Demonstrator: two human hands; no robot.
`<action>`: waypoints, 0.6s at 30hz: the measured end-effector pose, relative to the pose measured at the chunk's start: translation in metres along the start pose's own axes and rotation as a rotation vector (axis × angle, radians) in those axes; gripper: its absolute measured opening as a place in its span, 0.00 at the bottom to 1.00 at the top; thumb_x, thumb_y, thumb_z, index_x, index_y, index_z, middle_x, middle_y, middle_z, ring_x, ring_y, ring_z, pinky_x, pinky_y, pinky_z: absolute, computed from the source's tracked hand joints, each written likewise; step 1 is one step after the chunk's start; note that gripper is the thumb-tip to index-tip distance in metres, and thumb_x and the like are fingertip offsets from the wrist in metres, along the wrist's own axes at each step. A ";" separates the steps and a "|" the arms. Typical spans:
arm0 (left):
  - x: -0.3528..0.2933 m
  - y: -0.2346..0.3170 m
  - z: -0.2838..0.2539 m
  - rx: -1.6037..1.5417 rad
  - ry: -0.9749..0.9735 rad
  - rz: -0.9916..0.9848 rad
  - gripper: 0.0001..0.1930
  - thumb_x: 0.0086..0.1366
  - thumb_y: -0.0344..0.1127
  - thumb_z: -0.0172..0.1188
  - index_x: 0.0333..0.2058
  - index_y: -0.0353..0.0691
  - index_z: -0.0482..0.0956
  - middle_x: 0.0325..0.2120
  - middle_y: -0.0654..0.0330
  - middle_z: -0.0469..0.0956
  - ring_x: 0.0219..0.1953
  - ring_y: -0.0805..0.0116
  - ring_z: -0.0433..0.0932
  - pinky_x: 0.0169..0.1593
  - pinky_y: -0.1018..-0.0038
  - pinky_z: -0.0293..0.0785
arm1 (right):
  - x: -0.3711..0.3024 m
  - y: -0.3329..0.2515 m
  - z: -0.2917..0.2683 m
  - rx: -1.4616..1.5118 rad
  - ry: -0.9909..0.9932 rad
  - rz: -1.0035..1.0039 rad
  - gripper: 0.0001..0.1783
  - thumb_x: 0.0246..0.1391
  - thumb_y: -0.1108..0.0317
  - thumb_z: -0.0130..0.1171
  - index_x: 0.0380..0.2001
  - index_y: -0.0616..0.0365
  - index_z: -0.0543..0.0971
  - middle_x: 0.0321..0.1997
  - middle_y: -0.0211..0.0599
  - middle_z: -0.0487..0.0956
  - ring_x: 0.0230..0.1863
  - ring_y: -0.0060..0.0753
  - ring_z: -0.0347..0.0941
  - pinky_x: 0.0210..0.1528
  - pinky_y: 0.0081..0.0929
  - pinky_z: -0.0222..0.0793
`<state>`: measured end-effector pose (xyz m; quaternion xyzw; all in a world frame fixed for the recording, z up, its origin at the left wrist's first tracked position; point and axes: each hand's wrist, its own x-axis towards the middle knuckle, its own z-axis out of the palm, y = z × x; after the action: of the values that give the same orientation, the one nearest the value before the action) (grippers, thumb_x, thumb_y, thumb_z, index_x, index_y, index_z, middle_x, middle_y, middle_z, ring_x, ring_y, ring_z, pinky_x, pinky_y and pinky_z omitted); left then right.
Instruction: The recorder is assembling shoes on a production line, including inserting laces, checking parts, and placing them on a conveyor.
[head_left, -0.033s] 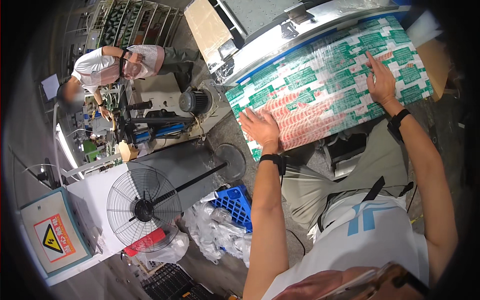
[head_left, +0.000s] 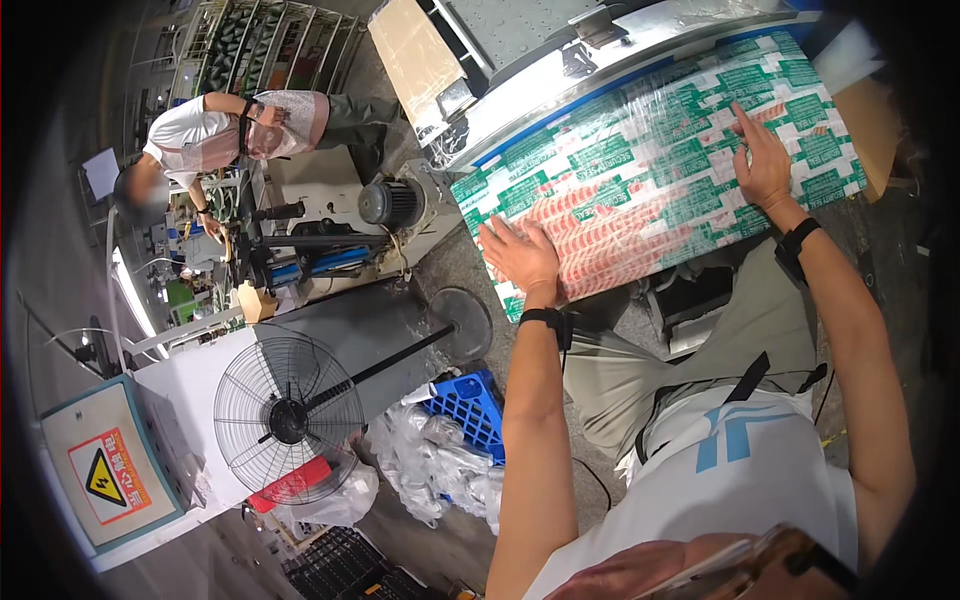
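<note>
A wide flat board or package point(head_left: 640, 215) lies tilted before me, covered in glossy film printed in green, white and red. My left hand point(head_left: 522, 258) rests palm down near its left end, fingers spread. Toward the right end, my right hand point(head_left: 765, 165) touches the same printed surface, its index finger stretched out and the thumb apart. Neither hand grips anything. What lies under the film cannot be made out. The package's far edge runs along a metal machine edge with a blue strip point(head_left: 485, 160).
Brown cardboard point(head_left: 418, 62) stands at the far left of the machine. To my left are a floor fan point(head_left: 288, 420), a blue crate point(head_left: 468, 412), heaped clear plastic point(head_left: 432, 465) and an electrical box point(head_left: 110, 470). A co-worker point(head_left: 200, 135) stands beside a motor-driven machine point(head_left: 390, 203).
</note>
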<state>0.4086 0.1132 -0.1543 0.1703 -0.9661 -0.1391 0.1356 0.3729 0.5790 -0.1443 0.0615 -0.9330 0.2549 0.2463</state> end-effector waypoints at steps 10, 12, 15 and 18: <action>-0.001 0.002 -0.005 0.001 -0.040 -0.009 0.40 0.77 0.53 0.53 0.77 0.31 0.59 0.79 0.33 0.52 0.81 0.34 0.48 0.82 0.41 0.43 | 0.000 0.001 -0.001 -0.002 -0.006 0.010 0.40 0.58 0.71 0.55 0.77 0.53 0.71 0.50 0.43 0.85 0.49 0.52 0.82 0.55 0.44 0.78; -0.001 -0.001 -0.005 0.009 -0.036 -0.013 0.40 0.77 0.53 0.53 0.77 0.31 0.60 0.78 0.33 0.52 0.81 0.34 0.49 0.82 0.40 0.43 | 0.000 -0.001 0.000 0.002 -0.003 0.008 0.40 0.58 0.71 0.55 0.77 0.53 0.71 0.50 0.43 0.85 0.49 0.51 0.82 0.55 0.44 0.78; -0.001 0.001 -0.004 0.013 -0.028 -0.004 0.39 0.77 0.53 0.53 0.77 0.30 0.60 0.78 0.33 0.53 0.81 0.34 0.49 0.82 0.41 0.43 | -0.001 0.000 -0.001 0.000 0.003 0.009 0.40 0.58 0.71 0.55 0.77 0.53 0.71 0.50 0.42 0.85 0.49 0.51 0.82 0.55 0.44 0.78; -0.001 0.000 -0.002 0.007 -0.010 0.007 0.39 0.77 0.52 0.53 0.76 0.30 0.61 0.78 0.32 0.54 0.81 0.34 0.50 0.82 0.41 0.43 | -0.001 -0.001 -0.003 -0.001 0.003 0.009 0.40 0.58 0.71 0.55 0.77 0.53 0.72 0.50 0.43 0.85 0.49 0.51 0.82 0.55 0.44 0.78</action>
<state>0.4103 0.1137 -0.1529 0.1668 -0.9677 -0.1362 0.1307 0.3751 0.5796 -0.1422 0.0568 -0.9331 0.2558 0.2465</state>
